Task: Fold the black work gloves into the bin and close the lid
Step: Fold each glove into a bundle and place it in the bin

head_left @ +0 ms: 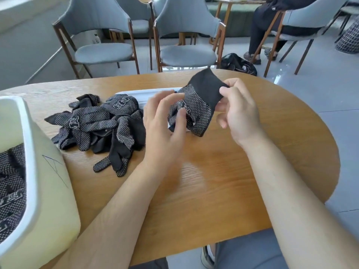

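Table (213,171) first: the bin (48,191) stands open at its left edge with dotted fabric showing inside, a loose pile (101,123) of gloves lies mid-table, and the white lid (136,93) waits behind it. The glove (196,107) I'm folding hangs above the table. My right hand (239,115) pinches its cuff; my left hand (163,121) meets its finger end, blurred, so I can't tell its hold. I'd bring fingers up to cuff squarely, then press flat

Black glove (196,108) in right hand (239,115)
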`<state>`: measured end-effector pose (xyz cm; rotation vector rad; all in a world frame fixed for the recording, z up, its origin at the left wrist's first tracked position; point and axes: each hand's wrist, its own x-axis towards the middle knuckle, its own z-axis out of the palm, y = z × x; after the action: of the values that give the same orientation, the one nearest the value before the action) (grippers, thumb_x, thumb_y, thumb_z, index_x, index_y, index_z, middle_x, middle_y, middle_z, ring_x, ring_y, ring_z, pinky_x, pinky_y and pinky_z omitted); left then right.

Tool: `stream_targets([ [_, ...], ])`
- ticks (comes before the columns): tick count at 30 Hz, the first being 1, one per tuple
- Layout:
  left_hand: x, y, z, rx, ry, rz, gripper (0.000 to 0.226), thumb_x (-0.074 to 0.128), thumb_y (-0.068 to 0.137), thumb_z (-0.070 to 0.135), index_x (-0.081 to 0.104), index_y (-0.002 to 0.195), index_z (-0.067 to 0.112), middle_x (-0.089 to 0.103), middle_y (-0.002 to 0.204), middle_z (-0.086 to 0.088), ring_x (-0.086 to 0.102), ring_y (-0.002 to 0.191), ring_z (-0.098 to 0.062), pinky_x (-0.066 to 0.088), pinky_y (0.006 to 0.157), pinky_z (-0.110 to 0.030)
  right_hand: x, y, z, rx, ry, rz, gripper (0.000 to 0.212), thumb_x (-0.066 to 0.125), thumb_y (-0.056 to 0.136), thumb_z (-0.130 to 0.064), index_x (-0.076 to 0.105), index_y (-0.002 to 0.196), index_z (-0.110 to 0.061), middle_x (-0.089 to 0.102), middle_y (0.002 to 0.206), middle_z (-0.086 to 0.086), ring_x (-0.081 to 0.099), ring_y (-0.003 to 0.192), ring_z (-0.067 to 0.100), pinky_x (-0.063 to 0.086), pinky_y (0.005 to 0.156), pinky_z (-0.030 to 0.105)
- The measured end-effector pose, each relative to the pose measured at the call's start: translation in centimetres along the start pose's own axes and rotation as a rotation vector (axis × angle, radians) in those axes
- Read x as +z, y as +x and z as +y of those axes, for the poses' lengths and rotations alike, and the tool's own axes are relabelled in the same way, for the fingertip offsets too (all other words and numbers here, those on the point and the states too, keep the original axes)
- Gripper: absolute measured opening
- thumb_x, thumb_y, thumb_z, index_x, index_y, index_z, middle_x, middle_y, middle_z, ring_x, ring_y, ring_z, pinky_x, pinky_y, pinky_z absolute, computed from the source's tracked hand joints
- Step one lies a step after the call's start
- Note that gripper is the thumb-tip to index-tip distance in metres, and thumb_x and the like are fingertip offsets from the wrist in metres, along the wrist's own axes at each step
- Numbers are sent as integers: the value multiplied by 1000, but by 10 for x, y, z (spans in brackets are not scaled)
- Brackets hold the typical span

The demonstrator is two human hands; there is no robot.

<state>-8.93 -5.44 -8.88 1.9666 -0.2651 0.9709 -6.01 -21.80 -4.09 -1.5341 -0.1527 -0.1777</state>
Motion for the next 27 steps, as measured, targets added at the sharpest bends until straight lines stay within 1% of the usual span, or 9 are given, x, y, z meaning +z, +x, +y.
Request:
stream_targets([
  [4, 2, 19, 26, -270, -312, -279, 59, 65, 92, 22, 42, 146, 21, 55, 142, 5, 50, 134, -7, 37, 115, -37, -21, -6, -21, -2, -30, -131, 2, 46, 87, -23, 46, 87, -21, 48, 65, -5, 48, 51, 9, 21, 41, 22],
  [6, 2, 29, 29, -502, -559, -442, 48, 68, 87, 20, 55, 133, 21, 68, 124, -1, 65, 116, -15, 48, 104, -39, -30, -8, -25, 8, -73, -139, 9, 48, 94, -18, 48, 85, -21, 53, 64, -10, 53, 54, 6, 29, 42, 21],
  [9, 6, 38, 23, -558, -516, -585, 15, 72, 90, 11, 68, 104, 9, 74, 97, -2, 69, 89, -15, 54, 83, -34, -40, -7, -23, -8, -193, -109, 11, 58, 96, -20, 56, 87, -25, 64, 72, -10, 61, 71, 12, 45, 59, 27],
  [11, 9, 44, 24, -510, -374, -609, 8, 75, 90, 18, 68, 93, 14, 70, 80, 12, 64, 74, -6, 51, 74, -26, -45, -5, -18, -82, -336, -42, 9, 65, 96, -24, 59, 90, -29, 69, 77, -8, 62, 76, 13, 48, 70, 29],
  [14, 14, 56, 33, -281, -144, -462, 13, 74, 90, 23, 65, 84, 29, 58, 68, 30, 45, 63, 1, 38, 64, -18, -48, -6, -18, -274, -382, 97, 5, 67, 98, -23, 64, 100, -26, 73, 90, -10, 67, 85, 7, 53, 80, 23],
  [19, 19, 50, 39, 5, -84, -316, 14, 73, 90, 17, 65, 91, 28, 58, 83, 20, 51, 72, -2, 34, 66, -14, -55, -26, -17, -514, -399, 99, 10, 67, 97, -12, 66, 107, -14, 73, 104, 2, 70, 92, 20, 57, 71, 36],
  [21, 20, 33, 28, 70, -1, -392, 15, 74, 87, 15, 64, 89, 26, 57, 84, 18, 52, 79, -2, 38, 71, -19, -62, -41, -5, -497, -454, 11, 13, 70, 94, -8, 69, 101, -18, 75, 104, -1, 69, 85, 22, 50, 62, 33],
  [24, 15, -4, 1, 208, 143, -574, 13, 71, 82, 21, 70, 94, 18, 66, 92, 10, 57, 91, -22, 45, 85, -41, -76, -65, 20, -339, -611, -199, 16, 74, 88, -10, 73, 94, -25, 74, 98, -11, 66, 90, 13, 41, 73, 16],
  [27, 1, -33, -12, 259, 211, -742, 15, 73, 81, 29, 70, 94, 25, 64, 94, 17, 56, 95, -20, 48, 83, -45, -85, -87, 34, -188, -675, -365, 21, 74, 86, -10, 76, 91, -30, 71, 89, -13, 63, 83, 9, 39, 67, 13],
])
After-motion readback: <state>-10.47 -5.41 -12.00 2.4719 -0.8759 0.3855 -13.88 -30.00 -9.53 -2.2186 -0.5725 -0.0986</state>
